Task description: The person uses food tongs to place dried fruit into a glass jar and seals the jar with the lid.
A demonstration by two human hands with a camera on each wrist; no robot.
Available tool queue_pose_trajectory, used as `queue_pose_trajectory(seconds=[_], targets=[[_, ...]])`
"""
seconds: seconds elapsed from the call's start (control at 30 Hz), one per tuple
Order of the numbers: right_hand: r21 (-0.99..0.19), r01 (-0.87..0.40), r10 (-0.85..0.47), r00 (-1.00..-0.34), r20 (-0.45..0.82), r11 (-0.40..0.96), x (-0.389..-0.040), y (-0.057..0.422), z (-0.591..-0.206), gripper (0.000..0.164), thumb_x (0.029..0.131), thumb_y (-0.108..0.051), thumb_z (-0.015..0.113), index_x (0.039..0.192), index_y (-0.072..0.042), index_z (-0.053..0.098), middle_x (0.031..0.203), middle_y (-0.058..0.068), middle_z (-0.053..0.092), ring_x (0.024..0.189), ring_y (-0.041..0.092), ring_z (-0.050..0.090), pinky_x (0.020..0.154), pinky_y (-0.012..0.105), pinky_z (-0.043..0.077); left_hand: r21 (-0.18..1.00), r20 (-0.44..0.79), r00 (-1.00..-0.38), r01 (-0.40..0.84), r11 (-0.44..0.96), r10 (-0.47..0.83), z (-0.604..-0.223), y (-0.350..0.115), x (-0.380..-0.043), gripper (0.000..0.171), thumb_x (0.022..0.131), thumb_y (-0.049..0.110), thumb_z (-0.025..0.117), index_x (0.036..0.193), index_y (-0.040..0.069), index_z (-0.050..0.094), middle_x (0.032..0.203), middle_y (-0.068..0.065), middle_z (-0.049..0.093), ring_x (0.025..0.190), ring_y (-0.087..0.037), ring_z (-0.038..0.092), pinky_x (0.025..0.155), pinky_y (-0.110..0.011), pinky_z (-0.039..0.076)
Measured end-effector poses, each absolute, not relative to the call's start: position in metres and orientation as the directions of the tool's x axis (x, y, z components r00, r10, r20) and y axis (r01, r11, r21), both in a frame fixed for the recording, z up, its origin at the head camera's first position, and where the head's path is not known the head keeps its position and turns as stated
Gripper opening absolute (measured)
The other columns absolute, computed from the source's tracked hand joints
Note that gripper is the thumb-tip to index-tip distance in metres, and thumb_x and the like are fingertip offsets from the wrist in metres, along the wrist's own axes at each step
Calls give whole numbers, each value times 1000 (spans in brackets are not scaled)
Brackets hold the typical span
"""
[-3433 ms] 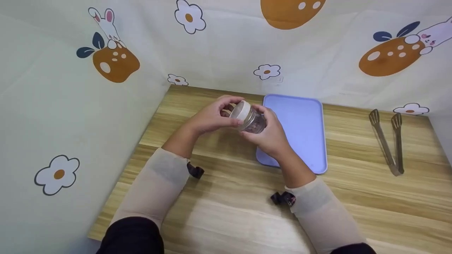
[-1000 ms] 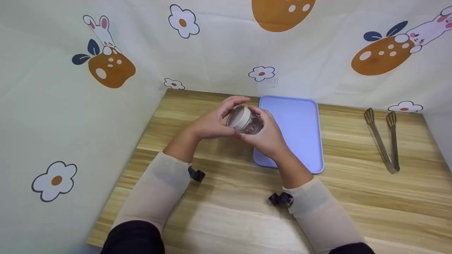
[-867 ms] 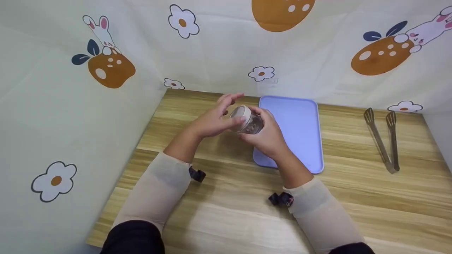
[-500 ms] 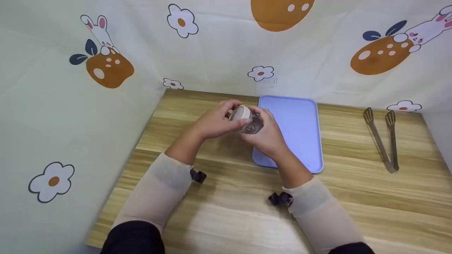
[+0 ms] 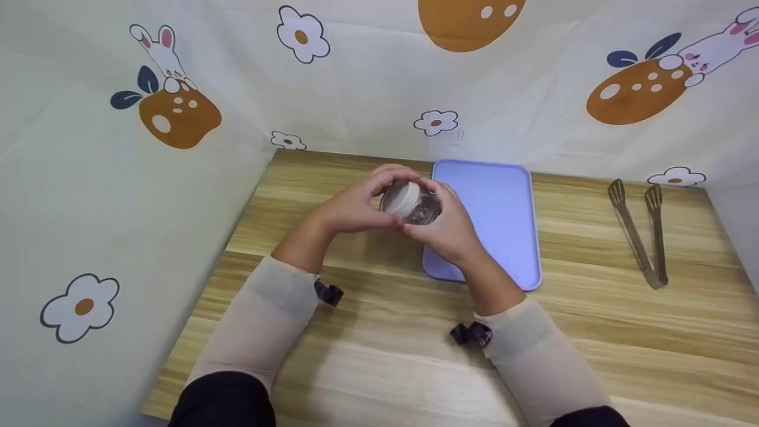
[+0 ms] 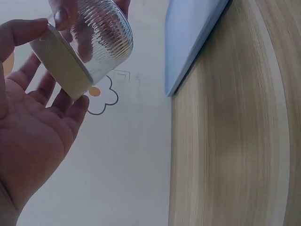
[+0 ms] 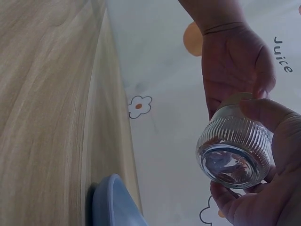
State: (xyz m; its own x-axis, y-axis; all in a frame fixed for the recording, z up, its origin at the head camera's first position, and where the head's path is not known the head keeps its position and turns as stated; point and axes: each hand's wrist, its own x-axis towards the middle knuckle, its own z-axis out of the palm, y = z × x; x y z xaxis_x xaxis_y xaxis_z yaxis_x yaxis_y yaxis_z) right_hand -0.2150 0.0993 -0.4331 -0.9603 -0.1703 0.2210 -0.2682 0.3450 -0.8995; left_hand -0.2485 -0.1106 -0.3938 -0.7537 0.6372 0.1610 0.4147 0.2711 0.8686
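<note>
A clear ribbed glass jar (image 7: 230,146) with a cream lid (image 5: 405,200) is held tilted above the table, lid toward the left. My right hand (image 5: 449,228) grips the glass body, thumb on the near side and fingers on the far side. Around the lid curl the thumb and fingers of my left hand (image 5: 356,207); in the left wrist view, several of its fingertips lie along the rim of the lid. The lid sits on the jar's mouth. Through the glass bottom, the right wrist view shows only shiny reflections.
Behind the right hand, a light purple tray (image 5: 504,237) lies on the wooden table (image 5: 379,344), close to the back wall. Metal tongs (image 5: 643,237) lie spread at the right. A patterned cloth (image 5: 356,89) covers the walls at the back and sides.
My left hand has loosened, lifted its fingers off the lid, taken hold again, and turned back at the wrist. The right hand keeps its grip on the jar. Tray and tongs stay put.
</note>
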Motion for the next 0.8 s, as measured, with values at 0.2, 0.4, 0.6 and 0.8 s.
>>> queue_pose_trajectory(seconds=[0.2,0.4,0.6,0.8], targets=[[-907,-261,-165,-962,217,332,-216,100,-434,84,62,-36,92,137,-24,54,138,2,50,122,21,49,103,44,43,795,39,-882,313,520,470,-389,-105,-244,75,83,66,65,146,34,41,150,5,41,133,-21,48,104,-47,47],[-903,-261,-169,-962,214,342,-216,99,-434,83,64,-32,91,137,-24,53,140,2,49,124,24,49,104,43,43,726,-27,-912,263,635,409,-385,-101,-243,84,78,78,59,141,24,46,132,-1,53,112,-20,58,88,-39,54],[-893,-268,-169,-961,220,361,-217,100,-434,83,65,-27,90,139,-19,53,141,4,50,128,24,48,110,44,40,762,23,-886,315,566,462,-387,-102,-243,70,79,62,72,136,28,50,133,1,52,115,-20,55,93,-42,53],[-888,-250,-166,-966,200,385,-215,103,-432,89,65,-38,90,142,-17,51,144,3,49,132,21,45,112,45,36,818,108,-818,396,417,565,-387,-107,-245,69,77,33,83,139,32,52,141,6,48,127,-18,48,101,-47,48]])
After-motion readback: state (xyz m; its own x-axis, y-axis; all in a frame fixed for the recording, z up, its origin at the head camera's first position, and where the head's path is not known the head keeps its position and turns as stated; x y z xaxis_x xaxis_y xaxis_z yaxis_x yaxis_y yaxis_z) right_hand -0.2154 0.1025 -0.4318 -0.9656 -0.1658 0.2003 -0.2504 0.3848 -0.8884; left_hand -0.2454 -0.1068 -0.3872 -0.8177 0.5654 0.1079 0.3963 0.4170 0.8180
